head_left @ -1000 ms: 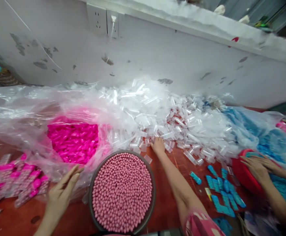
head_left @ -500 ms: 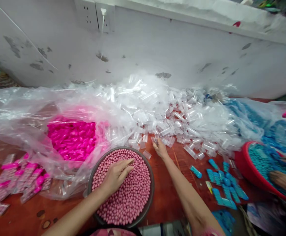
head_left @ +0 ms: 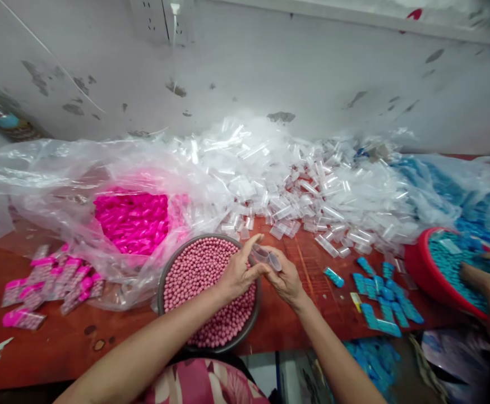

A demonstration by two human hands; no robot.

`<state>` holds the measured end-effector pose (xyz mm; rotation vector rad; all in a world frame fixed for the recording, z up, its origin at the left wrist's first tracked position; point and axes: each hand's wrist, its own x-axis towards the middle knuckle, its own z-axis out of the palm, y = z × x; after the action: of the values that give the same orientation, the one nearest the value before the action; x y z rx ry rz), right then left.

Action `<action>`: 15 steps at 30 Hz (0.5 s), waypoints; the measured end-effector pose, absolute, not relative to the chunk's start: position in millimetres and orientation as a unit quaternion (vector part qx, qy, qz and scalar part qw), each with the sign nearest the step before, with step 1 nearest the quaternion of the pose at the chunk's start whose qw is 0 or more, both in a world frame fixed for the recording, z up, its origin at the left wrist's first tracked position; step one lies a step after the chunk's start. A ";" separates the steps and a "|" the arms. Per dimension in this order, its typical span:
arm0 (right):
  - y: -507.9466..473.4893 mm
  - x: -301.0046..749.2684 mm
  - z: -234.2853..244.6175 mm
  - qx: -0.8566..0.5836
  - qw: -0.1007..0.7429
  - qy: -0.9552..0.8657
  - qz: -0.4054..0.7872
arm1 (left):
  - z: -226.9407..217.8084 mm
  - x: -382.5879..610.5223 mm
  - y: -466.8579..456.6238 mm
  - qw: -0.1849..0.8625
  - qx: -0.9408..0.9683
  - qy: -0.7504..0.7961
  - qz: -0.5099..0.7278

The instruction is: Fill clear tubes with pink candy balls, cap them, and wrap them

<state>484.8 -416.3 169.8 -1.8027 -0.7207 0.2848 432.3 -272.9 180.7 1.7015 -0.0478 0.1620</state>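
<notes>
My left hand (head_left: 241, 270) and my right hand (head_left: 287, 279) meet over the right rim of a dark round basin (head_left: 254, 318). Between their fingers are what look like two small clear plastic tubes (head_left: 274, 261), their open ends facing me. Both hands are closed around them, with thumbs close together. Pink round beads (head_left: 197, 275) fill the basin below my left hand and forearm. Behind my hands lies a wide heap of similar clear plastic tubes (head_left: 285, 210).
Left of the basin, a plastic bag holds bright pink caps (head_left: 133, 221). Several pink-capped tubes of beads (head_left: 55, 280) lie nearby. To the right are blue-capped tubes (head_left: 386, 300) and a red basin (head_left: 417, 264) of turquoise beads, with another person's hand (head_left: 480, 280) in it.
My left hand has risen from the beads and moved right. My right hand has come back from the tube heap with clear tubes, and both hands now meet on them.
</notes>
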 end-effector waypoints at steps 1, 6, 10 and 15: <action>-416.1 483.2 170.1 -0.759 0.560 -0.309 0.120 | 181.5 432.9 -276.1 0.676 0.733 -0.010 0.075; -412.2 480.3 165.6 -0.719 0.636 -0.204 0.192 | 180.2 438.7 -276.7 0.771 0.620 0.088 0.118; -411.5 485.2 155.3 -0.728 0.618 -0.094 0.282 | 174.5 433.8 -259.5 0.691 0.693 0.159 0.133; -409.4 485.9 150.2 -0.682 0.576 -0.048 0.449 | 161.7 427.2 -244.3 0.409 0.898 -0.097 0.128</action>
<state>485.9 -409.4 150.2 -1.5959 -0.1126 1.0520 427.2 -244.3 161.7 2.2623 -0.2455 0.3229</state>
